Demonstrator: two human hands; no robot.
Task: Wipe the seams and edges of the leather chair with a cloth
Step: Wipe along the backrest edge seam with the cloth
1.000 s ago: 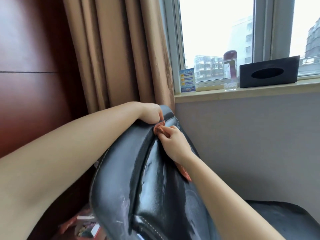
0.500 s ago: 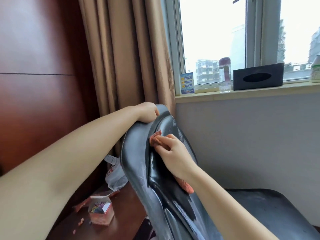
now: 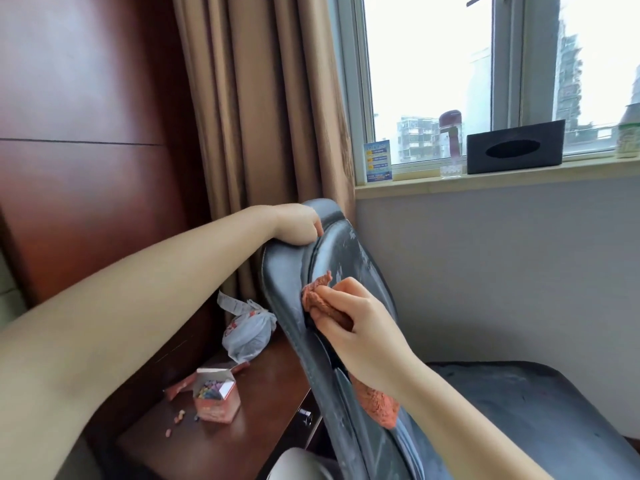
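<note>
Since a second ago the right hand (image 3: pixel 360 327) has slid down the seam — it was up near the chair's top corner, almost touching the left hand (image 3: pixel 299 223), and now sits well below it, with the cloth (image 3: pixel 317 294) bunched ahead of the fingertips. The view has also swung, so the wooden side table (image 3: pixel 263 403) to the left now shows.

The leather chair (image 3: pixel 287 271) stands edge-on, its backrest rim running from the far top corner down toward the near bottom. To its right the seat (image 3: pixel 533 403) lies open below a plain wall; to its left the table sits close against the rim, bearing a tied plastic bag (image 3: pixel 247 332) and an open small box (image 3: pixel 216 398).

The left hand's fingers are curled over the top of the backrest, gripping it. The right hand's fingers and thumb pinch the orange cloth, pressing its front fold into the groove between rim and padded panel; the cloth's tail hangs out below the wrist.
</note>
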